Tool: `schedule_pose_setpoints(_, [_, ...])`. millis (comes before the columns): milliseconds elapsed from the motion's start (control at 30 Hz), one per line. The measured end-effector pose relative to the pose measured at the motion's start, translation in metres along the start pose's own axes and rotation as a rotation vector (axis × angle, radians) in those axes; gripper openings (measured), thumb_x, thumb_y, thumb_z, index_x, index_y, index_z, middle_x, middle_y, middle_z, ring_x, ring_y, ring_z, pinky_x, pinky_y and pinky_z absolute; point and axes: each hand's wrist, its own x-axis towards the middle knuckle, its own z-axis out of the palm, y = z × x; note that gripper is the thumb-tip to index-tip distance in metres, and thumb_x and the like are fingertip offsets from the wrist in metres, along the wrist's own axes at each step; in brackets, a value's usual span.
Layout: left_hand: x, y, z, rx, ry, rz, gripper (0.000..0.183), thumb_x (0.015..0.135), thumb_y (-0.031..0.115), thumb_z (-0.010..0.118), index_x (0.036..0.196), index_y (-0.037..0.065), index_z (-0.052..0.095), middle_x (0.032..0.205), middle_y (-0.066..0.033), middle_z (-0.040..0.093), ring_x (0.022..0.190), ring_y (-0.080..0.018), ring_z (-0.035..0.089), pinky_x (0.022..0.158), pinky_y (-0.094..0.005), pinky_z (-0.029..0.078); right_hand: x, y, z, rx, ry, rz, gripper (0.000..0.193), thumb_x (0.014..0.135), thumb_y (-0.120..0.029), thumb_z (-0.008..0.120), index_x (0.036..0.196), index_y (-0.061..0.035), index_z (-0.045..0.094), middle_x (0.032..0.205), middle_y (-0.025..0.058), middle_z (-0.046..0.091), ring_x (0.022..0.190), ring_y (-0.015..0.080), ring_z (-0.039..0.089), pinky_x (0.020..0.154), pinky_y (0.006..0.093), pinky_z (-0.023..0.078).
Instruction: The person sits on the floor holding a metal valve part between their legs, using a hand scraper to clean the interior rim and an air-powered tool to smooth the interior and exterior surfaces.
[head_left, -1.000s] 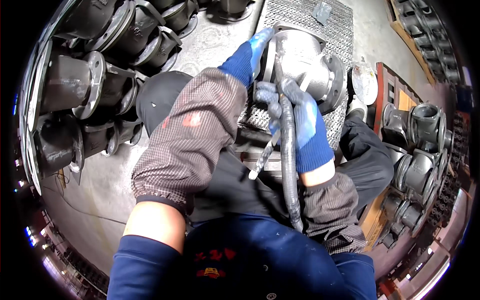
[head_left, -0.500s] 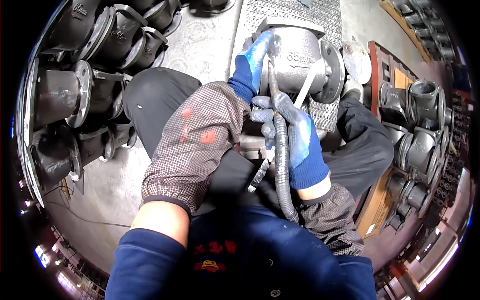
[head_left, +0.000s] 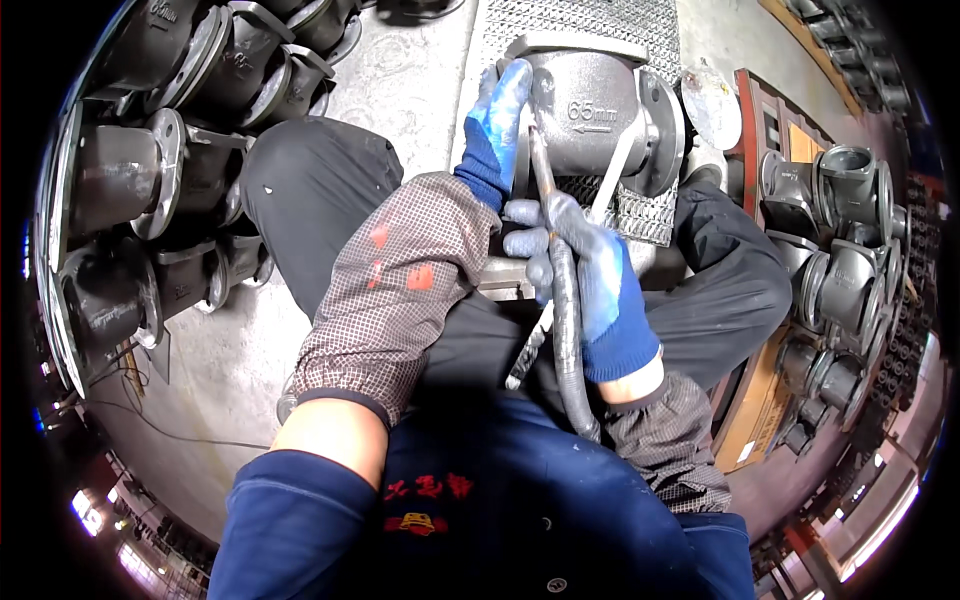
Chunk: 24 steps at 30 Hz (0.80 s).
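A grey cast-iron valve body (head_left: 585,110) with flanges lies on a metal-mesh-patterned bench top (head_left: 645,215). My left hand (head_left: 496,115), in a blue-and-grey glove, grips the flange at its left end; the thumb side is partly hidden. My right hand (head_left: 590,250), gloved alike, is closed around a dark ribbed hose (head_left: 568,350) with a thin metal tube (head_left: 541,165) at its front. The tube's tip is close to the left end of the casting. A pale, narrow stick (head_left: 612,180) also runs through the right hand, its upper end in front of the casting near the right flange.
Similar castings (head_left: 115,180) are stacked at my left, and more castings (head_left: 850,290) stand at my right beside a red-brown frame (head_left: 748,130). A flattened cardboard piece (head_left: 750,430) lies at the lower right. A thin cable (head_left: 185,438) crosses the floor at left.
The tube and my left hand have shifted slightly left and down in view. Both hands keep their holds, and the casting stays nearly where it was.
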Motion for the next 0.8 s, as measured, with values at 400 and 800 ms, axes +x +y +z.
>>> schedule_pose_setpoints(400, [-0.004, 0.001, -0.001, -0.180, -0.053, -0.137, 0.031, 0.090, 0.025, 0.061, 0.113, 0.006, 0.054, 0.097, 0.0004, 0.055, 0.088, -0.0085, 0.052, 0.080, -0.0244, 0.044, 0.012, -0.014, -0.014, -0.169, -0.046, 0.019, 0.043, 0.096, -0.036, 0.043, 0.108, 0.0012, 0.059, 0.067, 0.0032, 0.060, 0.042, 0.0066, 0.047, 0.035, 0.0195, 0.037])
schedule_pose_setpoints(800, [-0.001, -0.005, -0.004, -0.277, -0.098, -0.172, 0.039, 0.093, 0.030, 0.056, 0.120, 0.003, 0.052, 0.106, -0.0035, 0.057, 0.096, -0.0119, 0.055, 0.087, -0.0275, 0.045, 0.009, -0.030, -0.018, -0.285, -0.006, -0.093, 0.033, 0.094, -0.025, 0.048, 0.105, 0.0033, 0.060, 0.070, 0.0146, 0.065, 0.044, 0.0127, 0.055, 0.037, 0.0224, 0.044])
